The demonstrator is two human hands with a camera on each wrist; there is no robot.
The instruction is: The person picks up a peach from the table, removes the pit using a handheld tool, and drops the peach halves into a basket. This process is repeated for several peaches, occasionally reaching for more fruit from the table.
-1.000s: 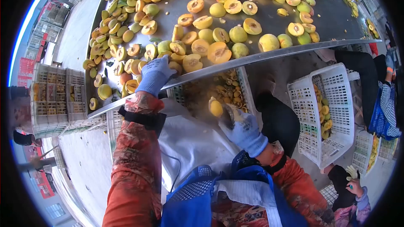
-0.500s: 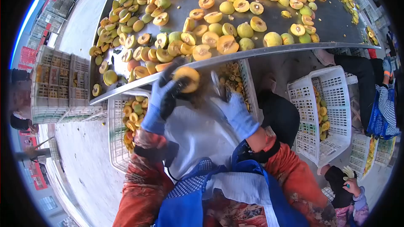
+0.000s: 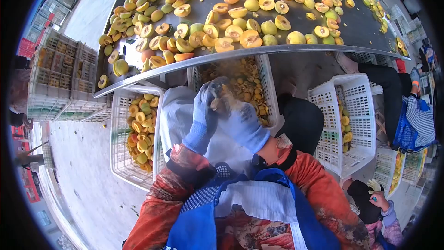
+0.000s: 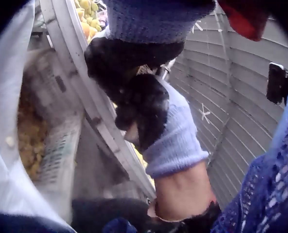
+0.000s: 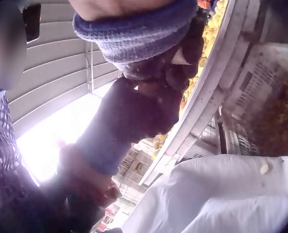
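Gloved in blue with dark palms, my left hand [image 3: 203, 118] and right hand [image 3: 246, 124] meet over the pale cloth on the lap. In the left wrist view, dark curled fingers of the left hand [image 4: 139, 41] lie against the right hand [image 4: 165, 119]; a small metal part [image 4: 166, 71] shows between them. My left hand curls round a fruit piece, mostly hidden and blurred by the fingers. The right hand grips a metal tool, largely covered. The right wrist view shows the right hand [image 5: 148, 58] over the shadowed left hand [image 5: 119, 121].
A metal table [image 3: 157, 71] carries many halved and whole yellow-green fruits. Beneath its edge, a crate [image 3: 268, 81] holds brownish scraps; a crate of halves [image 3: 119, 157] stands left, another crate [image 3: 365, 125] right. Stacked crates [image 3: 51, 78] and other people are farther out.
My left hand went from the table edge, lifted a fruit half, and moved down and right to meet the right hand. The right hand moved slightly left. The yellow piece near it earlier is gone.
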